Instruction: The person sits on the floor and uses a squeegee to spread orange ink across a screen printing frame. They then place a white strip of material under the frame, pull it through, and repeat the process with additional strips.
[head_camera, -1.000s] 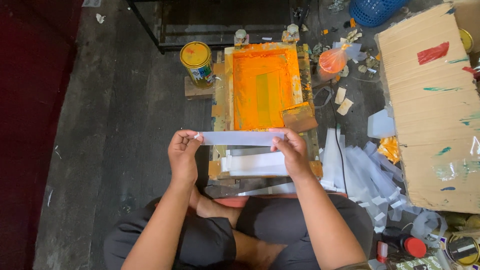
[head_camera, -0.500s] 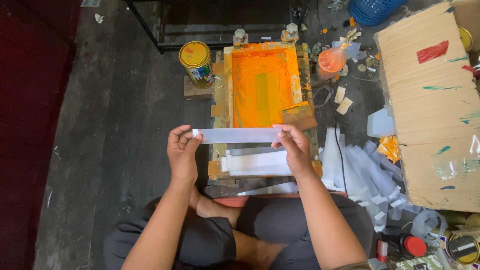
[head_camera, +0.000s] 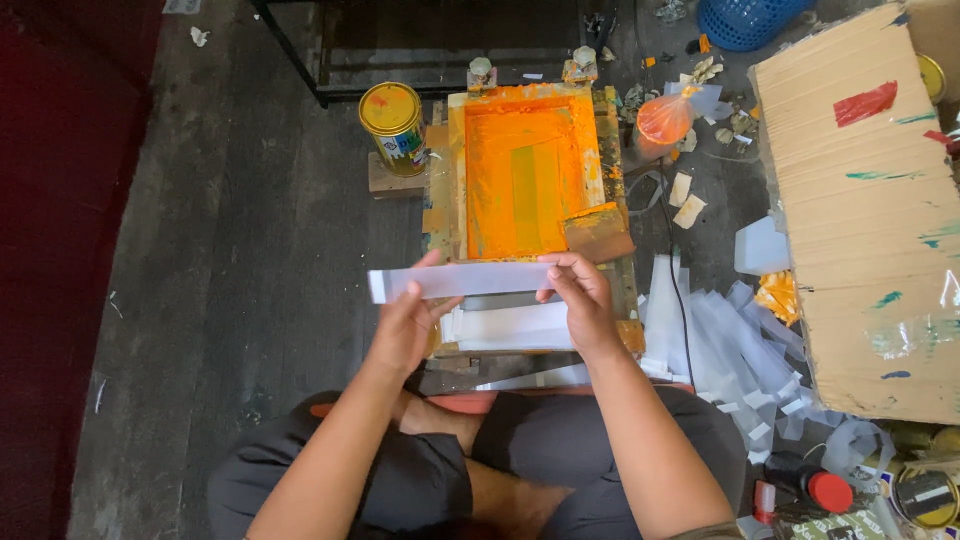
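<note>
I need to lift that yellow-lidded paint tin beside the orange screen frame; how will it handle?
The paint tin is a squat, upright cylinder, so it probably won't tip easily. Its lid looks closed, so spills seem unlikely. Paint smears on its lid suggest it may feel slippery or sticky.

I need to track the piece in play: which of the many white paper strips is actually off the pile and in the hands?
The long white paper strip held flat between left hand and right hand, before the orange-inked printing screen. The others lie stacked or scattered.

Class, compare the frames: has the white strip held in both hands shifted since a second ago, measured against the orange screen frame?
Yes, slightly. The white strip, held by the left hand and right hand, has slid a little leftward relative to the orange screen frame, its left end now overhanging further.
</note>
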